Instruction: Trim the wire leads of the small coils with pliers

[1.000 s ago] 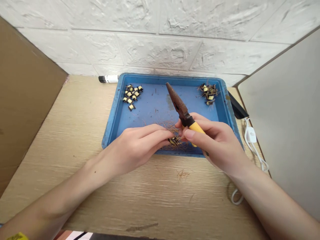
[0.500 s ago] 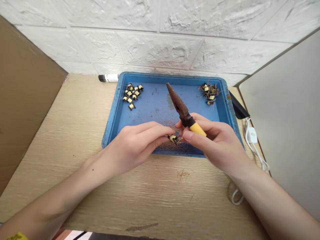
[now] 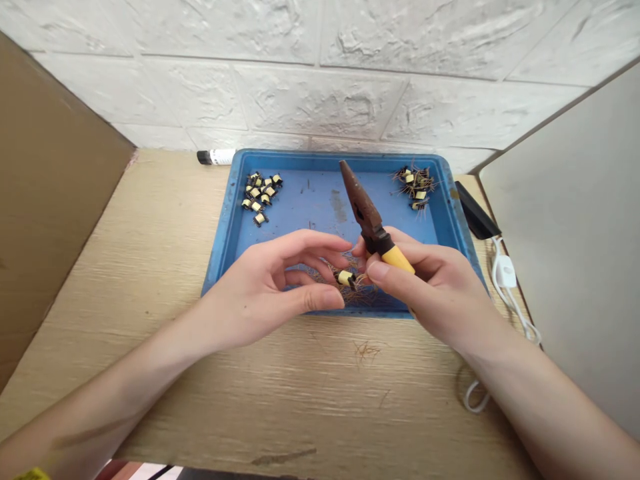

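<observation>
My right hand [image 3: 425, 270] is closed around a pair of long-nose pliers [image 3: 364, 207] with rusty jaws and yellow handles, the jaws pointing up and away. Its fingertips also pinch the wire ends of a small transformer [image 3: 345, 277], a black bobbin wrapped in yellow tape. My left hand [image 3: 295, 277] is open, fingers and thumb spread just left of this transformer. Both hands are over the near side of a blue tray [image 3: 215, 233]. Below them lie thin copper-coloured wire scraps [image 3: 357, 297], partly hidden by the hands.
Several short-leaded transformers [image 3: 260, 193] sit at the tray's back left. Others with long wires [image 3: 417, 183] are heaped at its back right. A marker [image 3: 215, 157] lies behind the tray, a black device [image 3: 475, 210] with a white cord [image 3: 505, 273] to the right. Wire bits [image 3: 367, 350] lie on the table.
My left fingers have let go of the transformer and spread apart. The transformer stays by my right fingertips, turned slightly. The tray has shifted slightly left; the pliers have barely moved.
</observation>
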Available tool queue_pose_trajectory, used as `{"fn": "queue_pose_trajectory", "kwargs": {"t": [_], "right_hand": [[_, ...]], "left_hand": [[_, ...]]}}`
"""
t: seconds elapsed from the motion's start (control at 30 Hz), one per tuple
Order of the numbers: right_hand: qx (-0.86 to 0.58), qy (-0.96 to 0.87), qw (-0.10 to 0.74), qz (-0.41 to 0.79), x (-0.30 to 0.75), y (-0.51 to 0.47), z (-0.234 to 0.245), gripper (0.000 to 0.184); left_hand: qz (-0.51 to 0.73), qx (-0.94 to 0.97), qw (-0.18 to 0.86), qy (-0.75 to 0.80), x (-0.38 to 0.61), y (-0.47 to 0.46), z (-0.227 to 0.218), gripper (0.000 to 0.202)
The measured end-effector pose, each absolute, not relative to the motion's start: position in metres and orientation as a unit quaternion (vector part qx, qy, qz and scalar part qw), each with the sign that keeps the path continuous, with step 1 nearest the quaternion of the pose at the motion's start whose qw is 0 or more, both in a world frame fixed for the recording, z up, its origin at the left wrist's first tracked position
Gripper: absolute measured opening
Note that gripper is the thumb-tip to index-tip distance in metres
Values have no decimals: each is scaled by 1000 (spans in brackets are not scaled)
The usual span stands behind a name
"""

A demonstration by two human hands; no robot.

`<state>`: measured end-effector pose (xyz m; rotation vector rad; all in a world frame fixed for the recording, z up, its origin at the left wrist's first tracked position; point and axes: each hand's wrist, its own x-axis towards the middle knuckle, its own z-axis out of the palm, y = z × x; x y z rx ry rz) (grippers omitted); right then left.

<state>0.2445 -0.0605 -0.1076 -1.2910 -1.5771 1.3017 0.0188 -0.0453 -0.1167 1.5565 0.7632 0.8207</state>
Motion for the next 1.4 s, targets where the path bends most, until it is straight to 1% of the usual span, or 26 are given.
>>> {"fn": "queue_pose_trajectory", "kwargs": {"t": [0.07,0.13,0.27,0.37,0.57,0.73,0.87,0.97,1.07,1.2,1.4], "right_hand": [[-498,-609,353,507,245,-60,-107,14],[-498,-610,352,506,244,-60,-107,15],[-503,-617,346,496,244,-60,-106,18],[-508,-622,341,488,244,-60,-106,19],[-510,-624,340,485,243,-60,-106,19],[-506,-614,351,493,243,-60,-106,14],[-517,-593,363,499,244,-60,-108,21],[-527,-575,374,502,245,-60,-111,26],[-530,-565,381,504,245,-60,-112,27],[-522,-567,383,510,243,-60,-110,22],[-518,-572,388,504,242,-60,-110,20]], "left_hand": [[333,668,580,326,20,-44,-117,31],[311,682,572,332,21,-44,-115,26],[288,722,525,348,21,-43,-112,11],[291,738,497,351,21,-43,-112,6],[298,712,523,362,22,-44,-112,6],[336,706,507,364,21,-44,-112,5],[310,675,549,384,20,-44,-112,4],[318,657,560,392,21,-44,-111,6],[336,666,540,390,22,-44,-112,5],[357,685,501,390,23,-45,-113,3],[374,688,478,397,24,-44,-113,2]]}}
